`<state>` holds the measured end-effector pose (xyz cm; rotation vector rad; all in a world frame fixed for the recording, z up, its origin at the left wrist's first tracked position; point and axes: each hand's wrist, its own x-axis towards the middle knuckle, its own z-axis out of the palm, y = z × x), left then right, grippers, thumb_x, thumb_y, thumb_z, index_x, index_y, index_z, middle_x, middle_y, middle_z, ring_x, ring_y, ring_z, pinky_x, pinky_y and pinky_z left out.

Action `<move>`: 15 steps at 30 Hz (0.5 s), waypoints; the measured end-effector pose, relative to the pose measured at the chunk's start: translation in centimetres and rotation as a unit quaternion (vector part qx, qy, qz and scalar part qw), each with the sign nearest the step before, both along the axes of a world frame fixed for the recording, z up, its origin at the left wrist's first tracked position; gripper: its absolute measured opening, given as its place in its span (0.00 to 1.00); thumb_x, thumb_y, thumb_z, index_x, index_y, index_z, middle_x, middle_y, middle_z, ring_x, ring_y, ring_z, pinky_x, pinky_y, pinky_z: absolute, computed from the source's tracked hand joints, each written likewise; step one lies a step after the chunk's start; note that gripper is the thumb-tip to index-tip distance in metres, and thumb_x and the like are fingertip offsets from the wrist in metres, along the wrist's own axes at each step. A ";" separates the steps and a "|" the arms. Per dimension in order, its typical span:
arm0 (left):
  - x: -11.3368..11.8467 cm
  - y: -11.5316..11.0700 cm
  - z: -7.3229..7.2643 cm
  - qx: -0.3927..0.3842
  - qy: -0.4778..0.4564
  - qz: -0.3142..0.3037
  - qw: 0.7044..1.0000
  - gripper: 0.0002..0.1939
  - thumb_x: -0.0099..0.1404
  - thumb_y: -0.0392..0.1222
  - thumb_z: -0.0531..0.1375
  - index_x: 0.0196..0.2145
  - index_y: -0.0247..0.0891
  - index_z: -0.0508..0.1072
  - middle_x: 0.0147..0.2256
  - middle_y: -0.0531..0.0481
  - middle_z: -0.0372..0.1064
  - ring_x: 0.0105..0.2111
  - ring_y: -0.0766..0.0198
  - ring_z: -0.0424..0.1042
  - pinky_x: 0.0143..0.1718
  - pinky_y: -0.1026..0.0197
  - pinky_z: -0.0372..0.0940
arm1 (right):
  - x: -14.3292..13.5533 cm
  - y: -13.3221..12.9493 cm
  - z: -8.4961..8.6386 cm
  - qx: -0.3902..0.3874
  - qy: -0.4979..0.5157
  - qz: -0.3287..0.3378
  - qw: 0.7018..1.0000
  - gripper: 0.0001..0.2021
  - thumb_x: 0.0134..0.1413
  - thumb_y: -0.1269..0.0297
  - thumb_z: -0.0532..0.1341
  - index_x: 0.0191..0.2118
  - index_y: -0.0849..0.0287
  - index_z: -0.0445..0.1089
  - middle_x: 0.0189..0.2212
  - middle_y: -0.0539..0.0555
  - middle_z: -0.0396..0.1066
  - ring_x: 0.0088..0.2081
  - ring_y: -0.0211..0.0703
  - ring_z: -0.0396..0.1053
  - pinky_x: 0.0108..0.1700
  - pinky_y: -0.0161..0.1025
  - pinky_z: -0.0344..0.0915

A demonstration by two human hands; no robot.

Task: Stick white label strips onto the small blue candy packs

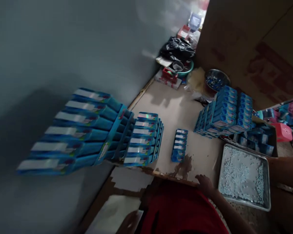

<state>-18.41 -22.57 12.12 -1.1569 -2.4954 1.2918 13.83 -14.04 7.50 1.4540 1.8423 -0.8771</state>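
My right hand (pixel 205 184) rests at the table's front edge, its fingers loosely apart and nothing seen in them. My left hand (pixel 129 223) is dark and cut off by the bottom edge; one finger lies over white sheets (pixel 117 209), and whether it grips them is unclear. On the table before me is a short row of small blue packs (pixel 180 143) with white labels. To its left stand taller stacked blue packs (pixel 141 139), with a larger strapped stack (pixel 88 130) beside the wall, smeared and stretched by the view.
More blue packs (pixel 224 112) are piled at the right. A metal tray (pixel 268 182) of small pale pellets sits below them, beside a carton (pixel 274 136) of blue pieces. At the back are a metal bowl (pixel 217 74), a red tape dispenser (pixel 169 74) and a black bag (pixel 177 48).
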 end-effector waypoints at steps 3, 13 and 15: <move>0.1 2.1 -0.2 0.138 -0.477 -0.091 0.863 0.20 0.75 0.47 0.51 0.34 0.47 0.82 0.29 0.53 0.82 0.34 0.61 0.84 0.43 0.65 0.76 | 0.4 -1.8 0.7 -0.016 -0.013 -0.031 0.999 0.16 0.61 0.73 0.62 0.52 0.57 0.80 0.51 0.63 0.81 0.55 0.57 0.79 0.54 0.46 0.73; 5.4 10.4 -3.4 0.187 -0.717 0.139 0.656 0.25 0.54 0.67 0.62 0.35 0.45 0.83 0.38 0.45 0.85 0.42 0.44 0.84 0.47 0.50 0.78 | 9.9 9.3 6.2 0.228 0.080 -0.237 0.941 0.15 0.68 0.62 0.61 0.57 0.54 0.77 0.51 0.61 0.81 0.53 0.55 0.78 0.56 0.46 0.70; 7.9 11.9 -5.5 0.154 -0.724 0.101 0.664 0.22 0.56 0.63 0.61 0.37 0.45 0.83 0.41 0.44 0.85 0.45 0.42 0.84 0.51 0.47 0.78 | 13.0 13.6 8.2 0.335 0.139 -0.295 0.884 0.13 0.70 0.61 0.59 0.50 0.54 0.80 0.47 0.59 0.82 0.49 0.53 0.79 0.53 0.43 0.70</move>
